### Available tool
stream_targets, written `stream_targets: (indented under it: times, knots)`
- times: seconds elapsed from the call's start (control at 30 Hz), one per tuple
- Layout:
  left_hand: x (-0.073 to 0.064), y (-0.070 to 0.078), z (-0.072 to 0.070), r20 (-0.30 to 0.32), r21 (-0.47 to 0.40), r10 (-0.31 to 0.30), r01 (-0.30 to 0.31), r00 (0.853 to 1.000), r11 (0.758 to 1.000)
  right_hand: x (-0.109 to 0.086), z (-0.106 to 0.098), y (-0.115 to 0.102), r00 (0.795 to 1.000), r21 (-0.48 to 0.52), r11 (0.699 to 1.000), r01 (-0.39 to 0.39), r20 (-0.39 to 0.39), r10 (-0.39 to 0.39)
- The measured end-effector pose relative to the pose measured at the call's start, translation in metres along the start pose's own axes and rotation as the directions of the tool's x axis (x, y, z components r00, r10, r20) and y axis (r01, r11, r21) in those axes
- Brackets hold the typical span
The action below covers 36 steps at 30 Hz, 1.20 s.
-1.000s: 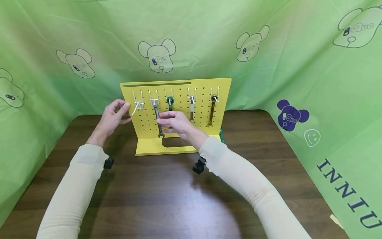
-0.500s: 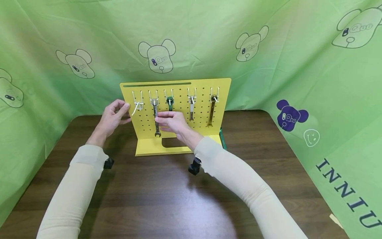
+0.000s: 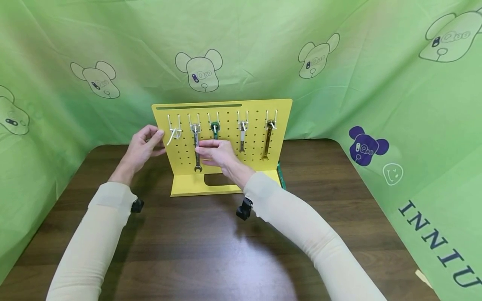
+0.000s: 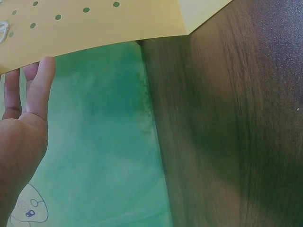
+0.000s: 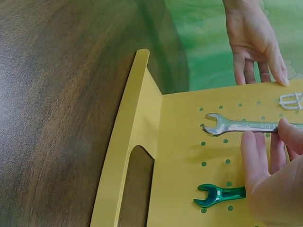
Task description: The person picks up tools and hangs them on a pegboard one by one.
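Step in hand, as judged: the silver wrench [image 3: 196, 140] is being handled at its white hook [image 3: 194, 125] while the yellow pegboard [image 3: 263, 104] is being steadied. The wrench is hanging nearly upright, left of centre in the head view, open end downward; its ring end is showing at the hook, but full seating cannot be told.

Right hand [image 3: 221, 154], near frame centre: partly closed, the wrench's shank being pinched between thumb and fingers. Left hand [image 3: 141, 146], left of centre: partly closed, the board's left edge being gripped, thumb in front and fingers behind.

Next move, judged: ring alignment with the hook is being called for, whether the wrench is being freed or let go; the board should be kept from tipping meanwhile.

Counts: pegboard, one, being carried by the bench [image 3: 180, 242]. Hooks, five; four are being used, and the far-left bare hook [image 3: 174, 133] is carrying nothing. Hung wrenches, four: the pinched one, then, rightward, a green wrench [image 3: 215, 133] (partly being hidden by the right hand), a pale-banded wrench [image 3: 242, 138] and a bronze-toned wrench [image 3: 267, 142]. One green object [image 3: 281, 177] is showing at the board's lower right, mostly hidden; its kind cannot be told.
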<state>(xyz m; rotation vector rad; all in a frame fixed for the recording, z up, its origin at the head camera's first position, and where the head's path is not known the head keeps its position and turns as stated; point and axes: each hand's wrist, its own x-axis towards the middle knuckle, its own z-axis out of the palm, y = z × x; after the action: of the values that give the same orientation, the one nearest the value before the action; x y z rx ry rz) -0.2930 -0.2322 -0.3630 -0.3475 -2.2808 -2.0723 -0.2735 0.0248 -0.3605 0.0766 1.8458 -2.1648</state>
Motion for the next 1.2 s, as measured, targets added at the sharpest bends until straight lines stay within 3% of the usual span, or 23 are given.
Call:
stream_targets:
  times: [0.43, 0.93, 1.2]
  knots:
    - [0.0, -0.001, 0.0, -0.004, -0.011, -0.019, 0.019, 1.0, 1.0, -0.005, 0.005, 0.003, 0.998, 0.019, 0.998, 0.052, 0.024, -0.052]
    - [-0.002, 0.0, -0.001, 0.012, 0.004, -0.004, 0.004, 1.0, 1.0, -0.01, -0.005, 0.001, 0.998, 0.053, 0.998, 0.037, 0.057, -0.04]
    - [-0.003, 0.0, 0.0, 0.015, -0.003, -0.016, 0.016, 1.0, 1.0, -0.025, -0.018, -0.008, 0.987, -0.005, 0.999, 0.032, 0.158, -0.031]
